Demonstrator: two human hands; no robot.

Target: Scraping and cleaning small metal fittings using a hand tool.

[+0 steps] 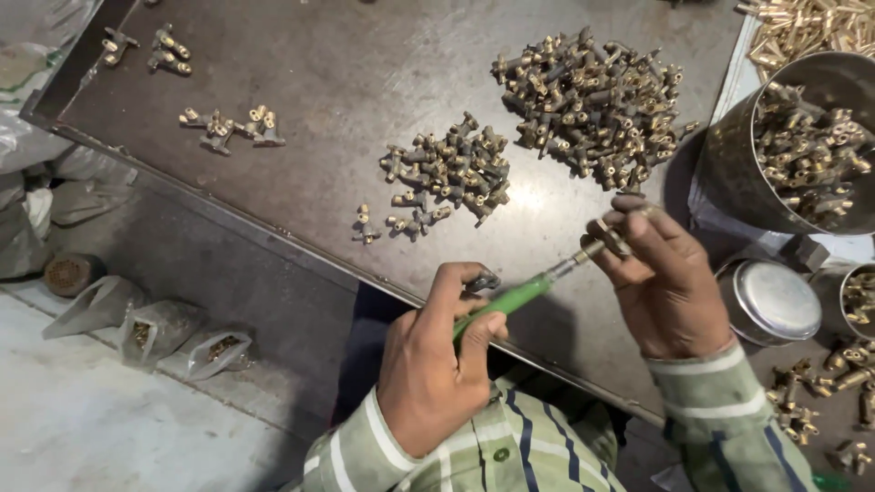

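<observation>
Hands meet above the near edge of the worktop, a dark, scuffed metal sheet. The left hand is clamped around the green plastic handle of a screwdriver, whose thin steel shaft points up and to the right. The right hand has its fingers pinched together on a small brass fitting, held against the screwdriver's tip. Both wrists show striped green and cream sleeves.

The step in hand looks like driving or setting a small screw in the fitting; it seems the next move calls for keeping the tip seated squarely while the handle turns, since the part is tiny and held in mid-air.

Beyond the hands, toward the middle of the worktop, lies a small heap of brass fittings, short T-shaped pieces with dull gold bodies. A larger heap sits nearer the far right. A few loose fittings are scattered by the left edge.

At the right edge stands a round steel pot filled with more fittings, and just below it a shiny tin lid. Off the left edge, on the floor, lie clear plastic bags.
</observation>
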